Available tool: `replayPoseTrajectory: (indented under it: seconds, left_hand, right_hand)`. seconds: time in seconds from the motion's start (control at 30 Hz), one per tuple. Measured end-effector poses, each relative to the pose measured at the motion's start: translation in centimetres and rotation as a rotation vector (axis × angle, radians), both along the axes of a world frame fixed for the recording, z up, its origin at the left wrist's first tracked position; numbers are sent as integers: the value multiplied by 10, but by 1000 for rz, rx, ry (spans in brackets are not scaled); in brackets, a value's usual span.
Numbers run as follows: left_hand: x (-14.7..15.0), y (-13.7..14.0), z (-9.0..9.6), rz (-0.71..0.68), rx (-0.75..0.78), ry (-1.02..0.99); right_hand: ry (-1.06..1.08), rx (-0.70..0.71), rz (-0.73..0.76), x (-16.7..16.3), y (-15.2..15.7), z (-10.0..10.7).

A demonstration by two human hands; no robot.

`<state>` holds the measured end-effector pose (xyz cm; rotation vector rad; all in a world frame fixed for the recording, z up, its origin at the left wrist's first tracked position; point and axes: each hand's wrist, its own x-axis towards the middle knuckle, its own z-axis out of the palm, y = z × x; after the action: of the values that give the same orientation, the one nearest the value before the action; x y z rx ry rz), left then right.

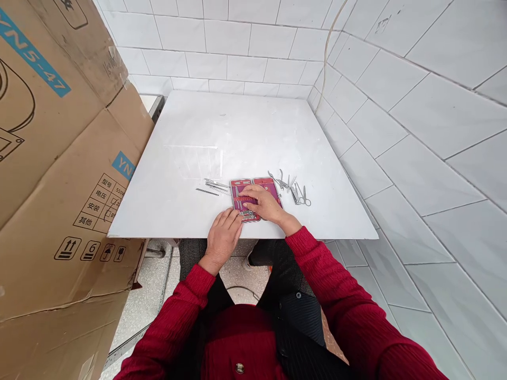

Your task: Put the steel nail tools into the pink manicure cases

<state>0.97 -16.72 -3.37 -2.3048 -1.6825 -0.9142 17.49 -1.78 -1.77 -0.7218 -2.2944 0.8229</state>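
Note:
A manicure case [263, 181] lies unfolded near the table's front edge, with a red and purple lining and a dark red strap [242, 199] across its left half. My right hand [264, 203] is over the case, thumb and fingers apart around the strap, and covers part of it. My left hand [224, 232] lies with its fingers stretched out, tips touching the case's near left corner. Beside those fingertips, a nail clipper [249, 215] sits in the lower part of the case. Left of the case are several thin metal tools [216, 184]. Small scissors [304, 199], clippers and pliers-like nippers [280, 180] lie to its right.
The white table [237, 132] meets a tiled wall [245, 39] at the back and another on the right. Large cardboard boxes [91, 174] stand close on the left. A pale cable [327, 53] hangs in the back right corner.

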Motion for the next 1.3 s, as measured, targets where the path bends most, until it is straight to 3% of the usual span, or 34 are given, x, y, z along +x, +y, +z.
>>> replayPoseTrajectory:
  seconds: [0.43,0.73,1.03,1.3]
  left_hand:
    - [0,-1,-1,-1,36,12]
    - [1,-2,-1,5,31,15]
    - [0,-1,-5,1,52,7]
    - [2,-2,-3,11,48,13]
  right_hand:
    - [-69,3,-21,-3,-1,4]
    - [-240,52,-34,-10,-2,24]
    - [-480,93,-142,-54,-5,61]
    - [-758,267,-49,-117,-12,74]
